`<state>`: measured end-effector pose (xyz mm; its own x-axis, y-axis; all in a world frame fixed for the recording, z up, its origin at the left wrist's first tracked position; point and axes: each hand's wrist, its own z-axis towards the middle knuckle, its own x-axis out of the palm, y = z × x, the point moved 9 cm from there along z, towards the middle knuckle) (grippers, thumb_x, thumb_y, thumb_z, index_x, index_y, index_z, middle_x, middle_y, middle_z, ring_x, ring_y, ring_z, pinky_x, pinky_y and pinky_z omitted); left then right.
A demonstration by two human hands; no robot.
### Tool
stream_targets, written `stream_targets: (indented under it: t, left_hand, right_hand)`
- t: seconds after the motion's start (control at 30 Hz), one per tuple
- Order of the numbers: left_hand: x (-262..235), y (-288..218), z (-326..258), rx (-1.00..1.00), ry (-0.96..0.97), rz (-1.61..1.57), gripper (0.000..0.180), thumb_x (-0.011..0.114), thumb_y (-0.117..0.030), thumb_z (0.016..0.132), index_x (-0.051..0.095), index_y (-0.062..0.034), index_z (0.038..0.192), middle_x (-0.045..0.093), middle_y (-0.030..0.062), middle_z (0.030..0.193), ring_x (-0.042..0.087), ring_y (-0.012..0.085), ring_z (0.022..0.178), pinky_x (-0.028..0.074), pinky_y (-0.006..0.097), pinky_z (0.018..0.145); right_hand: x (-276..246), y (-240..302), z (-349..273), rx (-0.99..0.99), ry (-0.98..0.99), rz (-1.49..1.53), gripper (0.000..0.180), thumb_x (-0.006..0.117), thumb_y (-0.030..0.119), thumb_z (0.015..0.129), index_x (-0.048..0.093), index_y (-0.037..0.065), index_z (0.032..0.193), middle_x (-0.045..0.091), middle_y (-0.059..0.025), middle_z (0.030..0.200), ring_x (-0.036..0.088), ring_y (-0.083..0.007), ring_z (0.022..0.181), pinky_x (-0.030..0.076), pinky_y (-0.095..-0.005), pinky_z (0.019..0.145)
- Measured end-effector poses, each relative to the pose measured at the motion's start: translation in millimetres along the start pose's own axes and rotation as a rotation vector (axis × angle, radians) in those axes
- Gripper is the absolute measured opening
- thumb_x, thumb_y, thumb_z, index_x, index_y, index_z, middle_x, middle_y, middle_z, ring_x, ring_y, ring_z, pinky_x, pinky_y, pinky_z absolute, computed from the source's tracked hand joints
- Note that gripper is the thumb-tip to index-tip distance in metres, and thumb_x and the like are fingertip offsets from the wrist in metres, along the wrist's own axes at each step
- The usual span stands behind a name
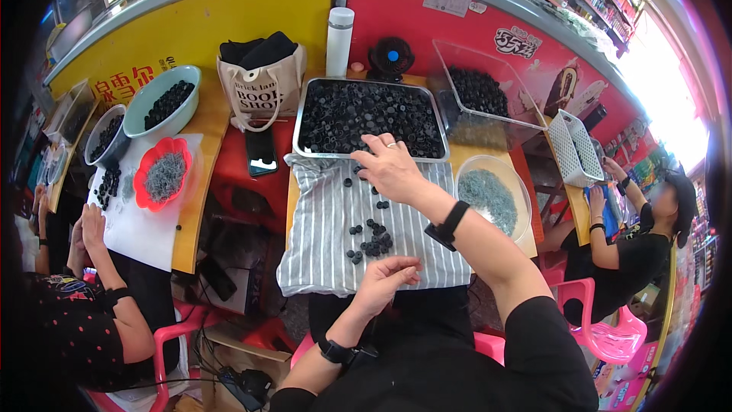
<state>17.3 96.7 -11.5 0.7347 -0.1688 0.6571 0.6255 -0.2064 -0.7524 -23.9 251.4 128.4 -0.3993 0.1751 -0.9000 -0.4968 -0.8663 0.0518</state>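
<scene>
Our right hand has its fingers loosely spread, thumb apart, and we see nothing pinched between them; our left hand, at six o'clock, has its fingers half curled, and we cannot tell whether anything sits inside them; between the two, a loose cluster of small round black pieces lies on a striped grey-and-white cloth, which we take as the clock's centre; a few strays lie toward twelve; there, at the cloth's far edge, a metal tray holds a mass of similar pieces, our right hand over its near rim; we judge each piece light, fairly firm and hardly fragile, but apt to roll; a thumb-and-forefinger pinch across its sides is probably the surest hold; farther out, a bowl of grey bits stands between two and three; a clear tub of black pieces is between one and two; a phone lies at ten, a canvas bag at eleven; one seated person is near eight, another at three.
</scene>
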Motion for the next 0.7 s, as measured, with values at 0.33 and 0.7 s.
stream_targets:
  t: [0.33, 0.7]
  left_hand:
    - [0, 1, 4, -0.016, 0.006, -0.017, 0.026, 0.060, -0.007, 0.096, 0.064, 0.0037, 0.119, 0.070, 0.0128, 0.110, 0.067, 0.0163, 0.092, 0.054, 0.029, 0.083]
    - [0, 2, 4, -0.020, 0.001, -0.021, 0.025, 0.059, -0.007, 0.096, 0.065, 0.0043, 0.118, 0.070, 0.0123, 0.107, 0.067, 0.0151, 0.091, 0.054, 0.029, 0.083]
  right_hand:
    - [21, -62, 12, 0.189, -0.091, -0.067, 0.036, 0.068, 0.027, 0.085, 0.064, 0.014, 0.119, 0.053, -0.0152, 0.130, 0.050, -0.0361, 0.113, 0.048, -0.0492, 0.085]
    - [30, -52, 16, 0.132, -0.186, -0.037, 0.015, 0.069, 0.024, 0.085, 0.063, 0.010, 0.085, 0.052, -0.0106, 0.096, 0.056, -0.0329, 0.091, 0.053, -0.0423, 0.069]
